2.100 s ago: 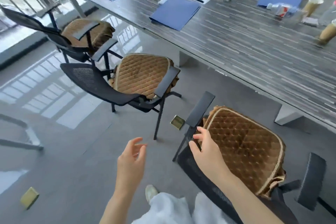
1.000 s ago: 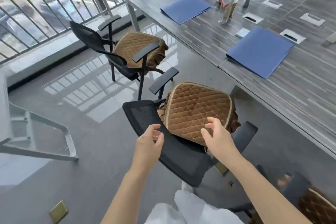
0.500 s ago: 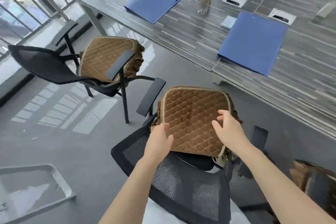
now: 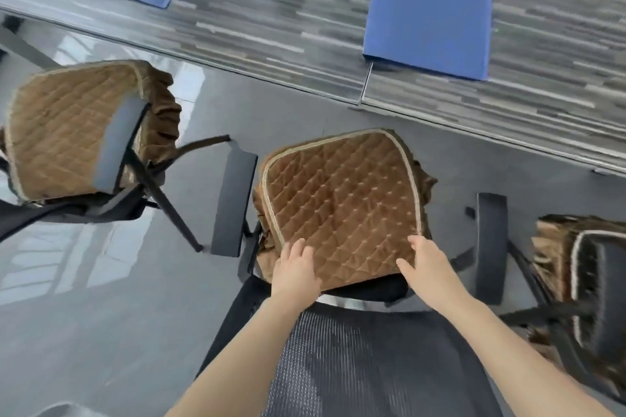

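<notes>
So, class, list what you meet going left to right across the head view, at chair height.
Brown cushion on the left chair, black armrest, left hand, right hand, second black armrest, cushion on the right chair.

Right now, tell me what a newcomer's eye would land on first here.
The brown quilted cushion on the middle chair draws the eye first, with the left hand and right hand resting on its near edge. Just beyond, a blue folder lies on the striped table.
</notes>
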### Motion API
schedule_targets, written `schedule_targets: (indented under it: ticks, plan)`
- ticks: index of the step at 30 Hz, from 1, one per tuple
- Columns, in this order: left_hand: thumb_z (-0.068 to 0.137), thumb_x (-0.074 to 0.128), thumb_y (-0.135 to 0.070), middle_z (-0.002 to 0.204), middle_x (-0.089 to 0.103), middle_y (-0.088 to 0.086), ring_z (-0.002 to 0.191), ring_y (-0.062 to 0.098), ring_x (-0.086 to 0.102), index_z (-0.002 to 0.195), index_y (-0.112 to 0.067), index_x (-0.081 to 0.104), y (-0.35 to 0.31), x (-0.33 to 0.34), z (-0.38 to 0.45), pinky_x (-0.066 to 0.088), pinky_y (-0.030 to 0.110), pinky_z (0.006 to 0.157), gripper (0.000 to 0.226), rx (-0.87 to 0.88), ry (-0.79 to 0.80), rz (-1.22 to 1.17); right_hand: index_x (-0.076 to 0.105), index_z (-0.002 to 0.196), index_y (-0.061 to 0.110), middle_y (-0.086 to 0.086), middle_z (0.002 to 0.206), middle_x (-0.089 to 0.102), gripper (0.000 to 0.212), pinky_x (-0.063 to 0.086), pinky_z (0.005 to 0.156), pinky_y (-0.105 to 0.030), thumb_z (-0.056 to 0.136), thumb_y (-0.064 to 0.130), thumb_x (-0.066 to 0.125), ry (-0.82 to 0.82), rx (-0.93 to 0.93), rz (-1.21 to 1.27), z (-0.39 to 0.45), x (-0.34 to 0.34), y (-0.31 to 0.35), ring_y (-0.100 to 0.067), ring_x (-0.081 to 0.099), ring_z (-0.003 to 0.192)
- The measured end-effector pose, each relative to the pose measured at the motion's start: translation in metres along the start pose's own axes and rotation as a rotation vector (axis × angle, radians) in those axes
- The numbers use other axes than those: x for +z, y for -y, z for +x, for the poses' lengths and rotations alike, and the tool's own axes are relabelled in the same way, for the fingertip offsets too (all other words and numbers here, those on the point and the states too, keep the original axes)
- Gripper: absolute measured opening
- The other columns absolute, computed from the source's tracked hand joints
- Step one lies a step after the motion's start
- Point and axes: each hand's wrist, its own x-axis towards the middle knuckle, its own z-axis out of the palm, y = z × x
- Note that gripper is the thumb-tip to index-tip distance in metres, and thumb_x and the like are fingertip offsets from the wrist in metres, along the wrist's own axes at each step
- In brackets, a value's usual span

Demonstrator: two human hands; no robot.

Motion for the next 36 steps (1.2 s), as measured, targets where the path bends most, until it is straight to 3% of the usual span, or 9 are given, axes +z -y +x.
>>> schedule_targets:
  ticks: [6, 11, 16, 21, 26, 30, 34, 36]
  plan:
    - [0.093, 0.057, -0.030, 0.165, -0.001, 0.001, 0.150, 0.031, -0.008, 0.154, -0.022, 0.017, -0.003, 0.060, 0.059, 0.007, 0.047, 0.121, 0.073, 0.071, 0.144, 0.120, 0.025, 0.149, 0.010, -0.009, 0.153, 0.029, 0.062, 0.031, 0.113, -0.037, 0.097, 0.027, 0.053, 0.028, -0.079, -0.303, 0.065, 0.056, -0.032, -0.029, 0.029, 0.141]
    - [0.087, 0.065, -0.020, 0.161, -0.025, -0.005, 0.145, 0.038, -0.025, 0.153, -0.036, -0.010, 0.004, 0.109, 0.109, -0.004, 0.061, 0.115, 0.101, 0.122, 0.203, 0.207, -0.011, 0.153, 0.014, -0.014, 0.162, -0.009, 0.098, 0.018, 0.119, -0.050, 0.085, -0.004, 0.056, 0.090, -0.158, -0.647, 0.121, 0.100, -0.058, -0.044, -0.001, 0.147]
    - [0.076, 0.074, -0.052, 0.152, -0.043, -0.003, 0.138, 0.041, -0.037, 0.145, -0.042, -0.030, 0.025, 0.138, 0.139, -0.006, 0.074, 0.107, 0.125, 0.216, 0.202, 0.312, -0.032, 0.146, 0.023, -0.020, 0.153, -0.035, 0.119, 0.011, 0.119, -0.055, 0.083, 0.006, 0.067, 0.142, -0.156, -0.788, 0.155, 0.131, -0.078, -0.052, -0.015, 0.143]
    - [0.070, 0.076, -0.057, 0.148, -0.049, 0.004, 0.134, 0.045, -0.042, 0.143, -0.034, -0.037, 0.036, 0.152, 0.142, -0.010, 0.079, 0.101, 0.136, 0.273, 0.139, 0.461, -0.035, 0.144, 0.015, -0.029, 0.149, -0.036, 0.120, 0.012, 0.114, -0.065, 0.084, 0.017, 0.069, 0.085, -0.156, -0.802, 0.164, 0.158, -0.088, -0.060, -0.016, 0.138]
    - [0.079, 0.069, -0.032, 0.146, -0.051, 0.008, 0.131, 0.050, -0.043, 0.143, -0.027, -0.038, 0.020, 0.162, 0.137, -0.007, 0.081, 0.101, 0.125, 0.189, 0.135, 0.486, -0.031, 0.146, 0.011, -0.034, 0.148, -0.033, 0.115, 0.016, 0.111, -0.069, 0.086, 0.016, 0.067, 0.101, -0.143, -0.802, 0.165, 0.164, -0.084, -0.063, -0.013, 0.137]
    - [0.075, 0.073, -0.040, 0.149, -0.047, 0.000, 0.132, 0.047, -0.042, 0.142, -0.031, -0.039, 0.028, 0.154, 0.137, -0.004, 0.077, 0.105, 0.131, 0.253, 0.224, 0.486, -0.029, 0.146, 0.012, -0.032, 0.151, -0.030, 0.117, 0.017, 0.112, -0.066, 0.082, 0.011, 0.069, 0.151, -0.172, -0.810, 0.155, 0.158, -0.085, -0.060, -0.010, 0.139]
    - [0.069, 0.079, -0.043, 0.151, -0.044, -0.011, 0.135, 0.039, -0.042, 0.142, -0.042, -0.036, 0.053, 0.130, 0.142, -0.006, 0.072, 0.108, 0.136, 0.373, 0.367, 0.536, -0.016, 0.152, 0.019, -0.023, 0.158, -0.009, 0.101, 0.026, 0.112, -0.058, 0.086, 0.011, 0.061, 0.259, -0.188, -0.722, 0.126, 0.162, -0.088, -0.053, 0.000, 0.143]
    - [0.073, 0.077, -0.040, 0.151, -0.042, -0.014, 0.136, 0.035, -0.041, 0.143, -0.046, -0.031, 0.065, 0.122, 0.144, -0.005, 0.071, 0.110, 0.129, 0.418, 0.411, 0.580, -0.009, 0.153, 0.020, -0.017, 0.155, 0.007, 0.098, 0.035, 0.106, -0.053, 0.086, 0.017, 0.062, 0.288, -0.222, -0.680, 0.111, 0.169, -0.090, -0.047, 0.014, 0.140]
